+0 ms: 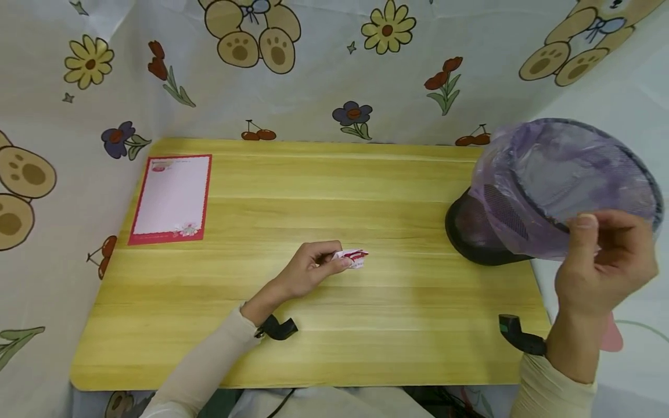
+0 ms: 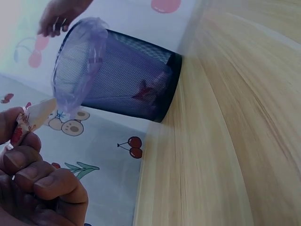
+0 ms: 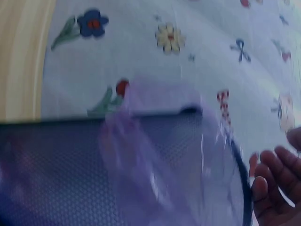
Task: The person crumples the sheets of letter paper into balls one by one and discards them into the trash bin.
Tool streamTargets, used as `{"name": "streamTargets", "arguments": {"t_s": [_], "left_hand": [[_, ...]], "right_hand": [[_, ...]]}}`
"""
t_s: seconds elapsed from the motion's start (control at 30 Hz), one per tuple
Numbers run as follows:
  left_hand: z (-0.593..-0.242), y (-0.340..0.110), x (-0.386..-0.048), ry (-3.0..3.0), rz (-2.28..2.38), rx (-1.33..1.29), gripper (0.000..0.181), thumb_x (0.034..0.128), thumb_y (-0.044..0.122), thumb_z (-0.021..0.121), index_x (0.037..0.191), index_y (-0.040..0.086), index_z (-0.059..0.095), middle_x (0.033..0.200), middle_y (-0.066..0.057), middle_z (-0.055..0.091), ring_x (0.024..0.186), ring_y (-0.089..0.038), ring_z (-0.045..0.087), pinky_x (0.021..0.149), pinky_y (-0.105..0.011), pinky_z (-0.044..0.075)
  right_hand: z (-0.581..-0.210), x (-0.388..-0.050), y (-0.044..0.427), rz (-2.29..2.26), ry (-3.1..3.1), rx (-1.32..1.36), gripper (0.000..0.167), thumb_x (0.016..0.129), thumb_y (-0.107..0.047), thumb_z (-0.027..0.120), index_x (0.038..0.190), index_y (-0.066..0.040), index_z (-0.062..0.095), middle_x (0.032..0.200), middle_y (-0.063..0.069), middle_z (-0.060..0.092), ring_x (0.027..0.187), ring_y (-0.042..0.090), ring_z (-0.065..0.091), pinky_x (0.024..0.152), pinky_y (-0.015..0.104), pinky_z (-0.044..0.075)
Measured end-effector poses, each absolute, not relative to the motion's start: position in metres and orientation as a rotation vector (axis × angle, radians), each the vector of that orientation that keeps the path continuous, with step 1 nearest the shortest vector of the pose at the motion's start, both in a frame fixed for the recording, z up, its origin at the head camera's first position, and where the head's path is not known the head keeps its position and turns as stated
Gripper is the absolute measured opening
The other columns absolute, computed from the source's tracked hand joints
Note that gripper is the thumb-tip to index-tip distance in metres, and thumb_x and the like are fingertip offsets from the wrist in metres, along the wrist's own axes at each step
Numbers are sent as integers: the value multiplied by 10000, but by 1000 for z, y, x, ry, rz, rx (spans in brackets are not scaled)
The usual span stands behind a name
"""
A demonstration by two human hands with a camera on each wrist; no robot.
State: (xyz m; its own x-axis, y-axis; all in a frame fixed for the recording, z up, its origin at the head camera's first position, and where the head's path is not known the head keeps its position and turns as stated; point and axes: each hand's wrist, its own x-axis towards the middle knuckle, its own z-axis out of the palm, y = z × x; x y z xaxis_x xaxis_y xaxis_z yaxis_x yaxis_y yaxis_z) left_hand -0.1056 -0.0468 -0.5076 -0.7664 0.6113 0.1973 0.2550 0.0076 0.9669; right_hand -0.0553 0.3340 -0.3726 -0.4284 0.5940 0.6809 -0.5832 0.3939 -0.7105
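Note:
My left hand pinches a small crumpled red-and-white paper between thumb and fingers above the table. The left wrist view shows this paper too, with its pale end pointing up. A black mesh bin lined with a purple bag stands at the table's right side. My right hand is at the bin's near rim, its fingers loosely bent and holding nothing. From the left wrist view, a small gap separates the right hand from the rim. A red thing shows through the mesh, low in the bin.
A sheet with a red border lies flat at the back left of the wooden table. Cloth printed with bears, flowers and cherries hangs behind the table and along the left side.

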Motion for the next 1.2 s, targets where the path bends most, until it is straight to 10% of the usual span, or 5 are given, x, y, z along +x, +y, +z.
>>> {"name": "streamTargets", "arguments": {"t_s": [0.27, 0.5, 1.2], "left_hand": [[-502, -35, -119, 2033, 1758, 1002, 341, 1078, 153, 661, 779, 178, 497, 702, 76, 354, 614, -74, 309, 605, -220, 261], [-474, 3, -148, 1977, 1645, 1181, 280, 1110, 203, 619, 846, 166, 533, 691, 38, 356, 593, -111, 305, 602, -234, 269], [-338, 190, -213, 2372, 954, 1712, 250, 1175, 388, 412, 1130, 185, 552, 874, 63, 475, 786, -72, 476, 715, -201, 306]], "right_hand": [[-394, -37, 402, 961, -1659, -632, 128, 1040, -177, 670, 1141, -139, 738, 1003, -194, 639, 1033, 11, 609, 996, 203, 431], [-401, -26, 407, 949, -1759, -757, 183, 1068, -151, 599, 1164, -239, 727, 1121, -221, 581, 1127, 11, 542, 945, 199, 404], [-401, -41, 402, 960, -1710, -576, 155, 1054, -141, 572, 1052, -180, 722, 1238, -88, 544, 1036, 26, 541, 762, 152, 415]]}}
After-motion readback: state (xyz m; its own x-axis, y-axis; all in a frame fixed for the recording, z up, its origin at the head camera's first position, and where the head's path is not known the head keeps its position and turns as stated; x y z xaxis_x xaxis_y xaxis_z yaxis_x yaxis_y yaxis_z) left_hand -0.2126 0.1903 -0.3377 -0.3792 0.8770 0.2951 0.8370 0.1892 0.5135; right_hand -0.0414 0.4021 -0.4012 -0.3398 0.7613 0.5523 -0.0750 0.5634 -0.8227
